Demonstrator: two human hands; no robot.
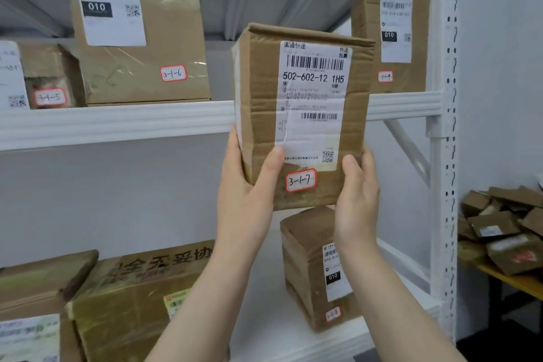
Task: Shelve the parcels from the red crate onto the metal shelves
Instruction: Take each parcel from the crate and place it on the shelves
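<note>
The parcel (pixel 302 114) hides the fingers of the left hand (pixel 249 194) and right hand (pixel 357 200), thumbs aside, and a stretch of the front edge of the upper shelf (pixel 117 123). The box (pixel 53 67) at that shelf's left end is cut off. The sticker (pixel 333 314) on the lower box (pixel 305 258) blurs unreadably.

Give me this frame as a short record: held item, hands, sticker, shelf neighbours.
held: parcel, upright, in front of the upper shelf edge
hands: left hand and right hand grip its lower sides
sticker: 3-1-7
neighbours: box 3-1-6 left, box 3-1-9 right, gap between
status: not yet shelved
</note>
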